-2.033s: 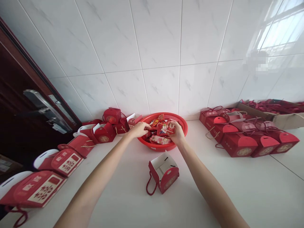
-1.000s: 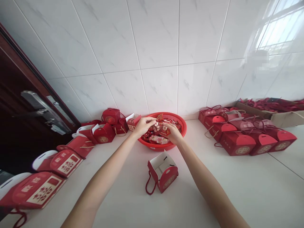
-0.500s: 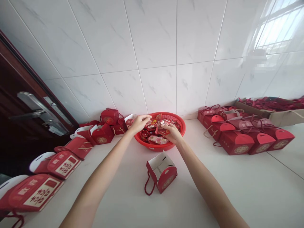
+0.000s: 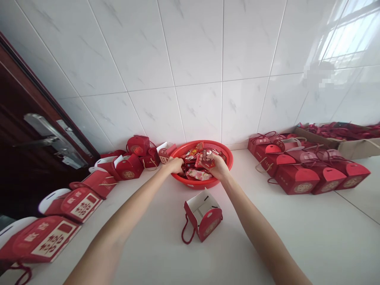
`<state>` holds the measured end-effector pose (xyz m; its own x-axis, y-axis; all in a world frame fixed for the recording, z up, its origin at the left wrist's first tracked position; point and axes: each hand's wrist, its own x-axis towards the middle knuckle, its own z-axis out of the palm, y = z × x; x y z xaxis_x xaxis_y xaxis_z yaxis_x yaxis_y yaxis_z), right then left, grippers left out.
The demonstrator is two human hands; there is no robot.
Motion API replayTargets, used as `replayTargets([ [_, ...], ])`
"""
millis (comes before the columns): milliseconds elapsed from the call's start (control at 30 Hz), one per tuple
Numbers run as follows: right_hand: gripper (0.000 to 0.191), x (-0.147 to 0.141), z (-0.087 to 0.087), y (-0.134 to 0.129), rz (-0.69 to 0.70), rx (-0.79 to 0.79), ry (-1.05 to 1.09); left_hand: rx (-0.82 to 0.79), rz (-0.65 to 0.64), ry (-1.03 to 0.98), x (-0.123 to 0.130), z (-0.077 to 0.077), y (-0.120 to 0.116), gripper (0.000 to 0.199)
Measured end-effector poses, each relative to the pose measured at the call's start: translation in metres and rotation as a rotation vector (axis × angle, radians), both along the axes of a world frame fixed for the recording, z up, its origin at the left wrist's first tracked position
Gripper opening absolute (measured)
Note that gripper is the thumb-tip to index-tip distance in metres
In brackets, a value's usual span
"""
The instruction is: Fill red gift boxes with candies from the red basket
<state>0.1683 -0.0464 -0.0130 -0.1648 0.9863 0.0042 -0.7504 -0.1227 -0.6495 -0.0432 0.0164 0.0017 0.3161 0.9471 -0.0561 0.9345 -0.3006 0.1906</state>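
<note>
A red plastic basket point(image 4: 204, 184) full of wrapped candies point(image 4: 197, 174) stands against the tiled wall. Over its left rim reaches my left hand point(image 4: 175, 164); its fingertips point down among the wrappers and are hidden. On the right side of the basket, my right hand point(image 4: 219, 167) is closed around red candy packets point(image 4: 207, 159), just above the other sweets. In front of the basket sits an open red gift box point(image 4: 210, 224), its white inside showing, with a dark red cord handle hanging at its left.
Several red gift boxes line the left side point(image 4: 56, 241) near a dark door with a metal handle point(image 4: 49, 134). More red boxes point(image 4: 299, 178) are grouped at right. Behind them is a cardboard carton point(image 4: 353, 148) of red items. The surface is white.
My left hand has moved down from above the basket into its left side, among the candies. My right hand stays nearly in place, still holding candy packets.
</note>
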Motion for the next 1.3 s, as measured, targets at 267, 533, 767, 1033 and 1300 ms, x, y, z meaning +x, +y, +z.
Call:
replayTargets([
  [267, 0.011, 0.0, 0.002, -0.002, -0.021, -0.017, -0.021, -0.008, -0.023, -0.172, -0.001, 0.008, -0.006, 0.009],
  [533, 0.01, 0.001, 0.004, -0.004, 0.045, 0.056, -0.07, -0.155, -0.058, -1.048, -0.004, 0.031, -0.043, 0.034],
  [767, 0.013, 0.007, 0.009, -0.013, 0.158, 0.006, -0.022, 0.091, -0.177, -1.066, 0.015, 0.03, -0.063, 0.027],
  [1033, 0.019, 0.016, 0.018, -0.033, 0.254, 0.044, -0.064, 0.33, -0.208, -0.833, 0.028, 0.031, -0.085, 0.03],
  [1300, 0.026, 0.022, 0.03, -0.058, 0.12, 0.083, -0.194, 0.199, -0.264, -1.044, 0.03, 0.035, -0.13, 0.036],
])
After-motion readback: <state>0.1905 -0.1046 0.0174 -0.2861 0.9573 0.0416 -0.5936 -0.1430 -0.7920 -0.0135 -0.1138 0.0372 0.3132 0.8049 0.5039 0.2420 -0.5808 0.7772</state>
